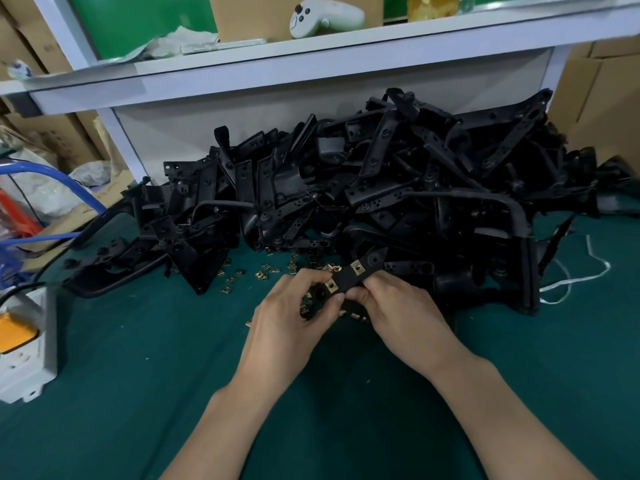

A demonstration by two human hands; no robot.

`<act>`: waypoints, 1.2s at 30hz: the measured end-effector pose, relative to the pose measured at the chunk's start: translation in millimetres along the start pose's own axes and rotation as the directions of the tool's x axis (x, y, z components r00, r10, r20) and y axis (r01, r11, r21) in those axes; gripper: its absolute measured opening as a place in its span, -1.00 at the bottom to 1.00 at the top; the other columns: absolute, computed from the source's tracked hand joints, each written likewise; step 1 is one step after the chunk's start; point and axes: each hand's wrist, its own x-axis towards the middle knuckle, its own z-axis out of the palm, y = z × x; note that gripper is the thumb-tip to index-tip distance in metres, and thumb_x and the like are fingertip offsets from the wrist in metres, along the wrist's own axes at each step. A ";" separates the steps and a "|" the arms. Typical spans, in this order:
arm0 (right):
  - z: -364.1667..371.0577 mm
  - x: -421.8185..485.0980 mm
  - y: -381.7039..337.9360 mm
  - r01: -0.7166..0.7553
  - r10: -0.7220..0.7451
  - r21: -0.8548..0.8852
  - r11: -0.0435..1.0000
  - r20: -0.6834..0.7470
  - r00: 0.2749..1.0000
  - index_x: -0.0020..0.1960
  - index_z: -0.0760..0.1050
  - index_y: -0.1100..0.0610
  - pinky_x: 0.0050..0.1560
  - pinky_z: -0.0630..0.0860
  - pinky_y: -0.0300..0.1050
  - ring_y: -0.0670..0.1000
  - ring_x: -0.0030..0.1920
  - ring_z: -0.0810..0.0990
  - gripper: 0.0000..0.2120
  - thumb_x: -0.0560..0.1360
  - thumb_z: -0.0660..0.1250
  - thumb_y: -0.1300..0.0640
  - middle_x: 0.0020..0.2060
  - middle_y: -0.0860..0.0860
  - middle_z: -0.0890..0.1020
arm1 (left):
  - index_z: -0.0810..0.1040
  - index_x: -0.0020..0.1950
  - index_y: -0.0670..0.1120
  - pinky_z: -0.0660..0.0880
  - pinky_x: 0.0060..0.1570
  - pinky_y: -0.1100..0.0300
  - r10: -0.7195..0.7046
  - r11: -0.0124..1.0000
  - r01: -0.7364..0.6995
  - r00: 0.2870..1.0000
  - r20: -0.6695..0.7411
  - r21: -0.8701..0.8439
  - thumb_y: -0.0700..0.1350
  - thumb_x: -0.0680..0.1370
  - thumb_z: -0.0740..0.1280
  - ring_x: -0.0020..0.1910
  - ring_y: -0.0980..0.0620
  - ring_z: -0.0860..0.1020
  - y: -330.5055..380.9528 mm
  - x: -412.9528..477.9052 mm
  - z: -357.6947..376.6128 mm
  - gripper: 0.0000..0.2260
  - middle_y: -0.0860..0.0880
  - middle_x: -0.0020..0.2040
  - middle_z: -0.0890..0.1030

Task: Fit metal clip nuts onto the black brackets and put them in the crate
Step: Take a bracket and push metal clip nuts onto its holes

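Observation:
Both hands hold one black bracket [360, 271] just above the green table, in front of a big heap of black brackets [398, 181]. My left hand [291, 317] pinches the bracket's near end, thumb by a brass clip nut [331, 285] seated on its edge. A second clip nut [355, 266] sits further along the same bracket. My right hand [394, 313] grips the bracket from below and from the right. Several loose brass clip nuts [263, 271] lie scattered on the table left of my hands. No crate is in view.
A white power strip with an orange block [24, 351] lies at the left table edge. Blue tubing [52, 181] runs at far left. White string [581, 278] lies at the right. A white shelf [311, 57] overhangs the heap, with a white controller on it.

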 end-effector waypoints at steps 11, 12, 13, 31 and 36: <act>-16.0 -3.9 -21.9 0.082 0.009 0.423 0.902 -0.209 0.978 0.28 0.49 -0.16 0.35 0.42 0.05 -0.12 0.38 0.38 -0.61 0.51 0.34 -0.26 0.25 -0.32 0.43 | 0.52 0.13 0.13 0.40 0.17 0.41 0.186 0.978 -0.203 0.951 -0.249 -0.047 -0.05 0.56 0.35 0.25 0.15 0.48 2.7 8.1 -9.0 -0.83 0.18 0.24 0.45; -16.1 -4.6 -23.6 0.113 -0.012 0.412 0.904 -0.241 0.970 0.26 0.51 -0.13 0.39 0.39 0.07 -0.11 0.41 0.37 -0.64 0.51 0.36 -0.21 0.27 -0.30 0.42 | 0.53 0.10 0.10 0.40 0.11 0.45 0.183 0.978 -0.203 0.948 -0.261 -0.048 -0.11 0.55 0.38 0.22 0.19 0.49 2.7 7.7 -8.9 -0.83 0.13 0.25 0.42; -15.5 -5.1 -24.7 0.138 -0.030 0.393 0.909 -0.268 0.963 0.25 0.53 -0.10 0.44 0.35 0.11 -0.12 0.44 0.34 -0.66 0.52 0.37 -0.18 0.30 -0.27 0.41 | 0.53 0.08 0.08 0.40 0.05 0.49 0.181 0.979 -0.199 0.947 -0.267 -0.043 -0.17 0.54 0.42 0.18 0.24 0.50 2.5 7.1 -8.6 -0.80 0.11 0.26 0.41; -8.1 -1.1 -15.4 0.422 -0.384 -0.051 0.905 -0.523 0.761 -0.02 0.42 0.03 0.54 0.20 0.11 0.04 0.52 0.30 -0.87 0.53 0.38 0.07 0.38 0.06 0.38 | 0.38 0.02 0.01 0.30 0.07 0.58 0.251 0.968 -0.234 0.904 -0.347 0.092 -0.41 0.43 0.46 0.14 0.48 0.37 -0.3 5.8 -8.6 -0.59 0.18 0.16 0.33; -10.6 -2.0 -15.9 0.428 -0.398 -0.091 0.899 -0.574 0.715 -0.05 0.48 0.09 0.44 0.35 0.17 0.02 0.53 0.25 -0.91 0.55 0.39 0.15 0.38 0.11 0.37 | 0.42 0.09 -0.03 0.45 -0.02 0.33 0.304 0.953 -0.284 0.880 -0.365 0.107 -0.30 0.48 0.39 0.13 0.39 0.38 0.1 7.2 -9.7 -0.71 0.03 0.14 0.37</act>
